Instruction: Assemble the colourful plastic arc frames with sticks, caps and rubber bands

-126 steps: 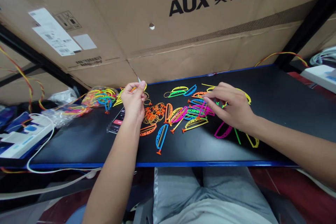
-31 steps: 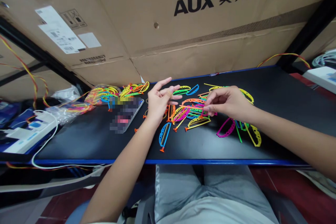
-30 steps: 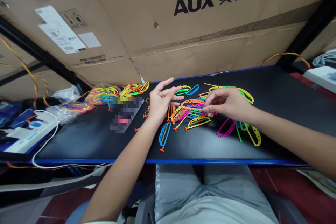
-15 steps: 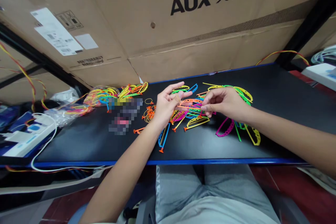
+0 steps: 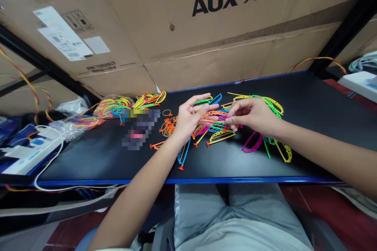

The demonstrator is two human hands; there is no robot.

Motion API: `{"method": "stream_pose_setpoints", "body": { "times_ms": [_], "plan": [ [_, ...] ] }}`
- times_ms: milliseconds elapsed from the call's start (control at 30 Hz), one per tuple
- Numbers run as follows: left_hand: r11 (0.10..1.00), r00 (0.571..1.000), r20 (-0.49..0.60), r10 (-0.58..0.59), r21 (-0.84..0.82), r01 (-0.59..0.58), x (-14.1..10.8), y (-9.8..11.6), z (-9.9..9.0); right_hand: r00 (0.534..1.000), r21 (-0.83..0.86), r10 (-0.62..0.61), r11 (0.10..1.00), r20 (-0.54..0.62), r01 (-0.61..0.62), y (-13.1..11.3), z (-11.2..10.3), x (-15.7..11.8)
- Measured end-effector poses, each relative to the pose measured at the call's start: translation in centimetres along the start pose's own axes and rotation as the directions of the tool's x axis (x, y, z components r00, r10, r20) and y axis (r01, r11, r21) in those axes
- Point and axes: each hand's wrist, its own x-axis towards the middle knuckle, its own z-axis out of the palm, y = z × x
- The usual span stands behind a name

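Nearest, grey shorts fill the lower middle, and the blue front edge of a black desk runs just beyond them. Both forearms reach across it. The right hand is curled, its thumb and forefinger pinching a thin orange plastic strip that lies nearly level and points left toward the other hand. The left hand is open, fingers spread, close beside the strip; whether it touches the strip is hard to tell. A strip this thin is likely steadiest pinched near its end, kept clear of the pile below.

Under both hands lies a heap of neon plastic pieces, mostly perforated arcs and rods with orange suction tips. A magenta arc and a yellow arc lie to the right, and a tangle of orange rings to the left, beside a pixelated device. Further left are a clear plastic bag of parts and a white power strip.

Beyond the desk stands a cardboard box printed "AUX" and "奥克斯空调", with handling symbols along its far edge and a white shipping label.
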Motion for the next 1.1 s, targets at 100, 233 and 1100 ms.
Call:
{"method": "stream_pose_setpoints", "body": {
  "times_ms": [100, 233, 1100],
  "plan": [
    [1.0, 1.0, 0.009, -0.007, 0.003, 0.007, -0.1, 0.2, 0.2, 0.999, 0.009, 0.014, 1.0, -0.034, -0.014, 0.0, 0.1, -0.1],
    [1.0, 0.998, 0.067, -0.008, -0.002, 0.009, -0.2, -0.2, 0.3, 0.998, 0.017, 0.032, 0.999, -0.062, -0.031, 0.0, 0.2, -0.1],
    [0.997, 0.983, 0.181, -0.016, 0.08, 0.002, -0.9, -0.9, 1.2, 0.737, -0.838, -0.513, 0.059, 0.44, 0.542, -0.3, 0.4, -0.9]
  ]
}}
